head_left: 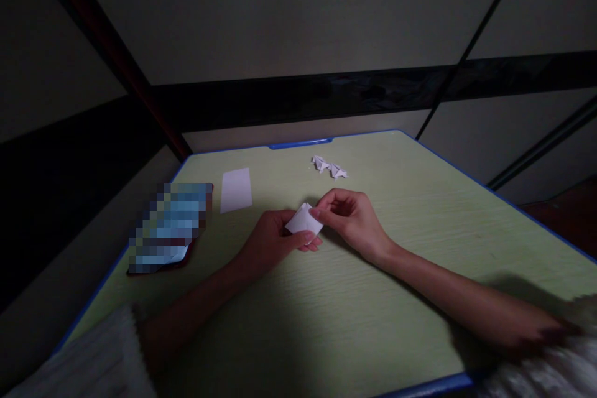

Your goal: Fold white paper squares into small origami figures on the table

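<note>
**Dim room, one green table (443,199), one folded paper (301,222)**

Pale panels (298,12) crossed by a dark band (298,99) stood behind the table. The folded paper, a small white piece with a peak at its far side, was between the person's two hands. The left hand (273,236) pinched its near part, thumb on top and fingers underneath; the right hand (354,221) nipped its right edge between thumb and forefinger, other fingers curled in. Beyond the folded paper sat two small paper figures (320,163) (338,171), close together. To its left lay one flat white sheet (236,190) and, farther left, one slab with a dark red rim (172,227).

Blue edging (301,143) bordered the tabletop. Right of the folded paper, the green surface spread widely out to that border, leaving the right hand room to shift.

The slab's face was broken into blocks, so I couldn't read it. Some left fingers were partly hidden under the folded paper. Left of it and nearer the person, the left sleeve (93,360) was cut off, as was the right sleeve (545,373) opposite. I couldn't tell whether the figures touched.
</note>
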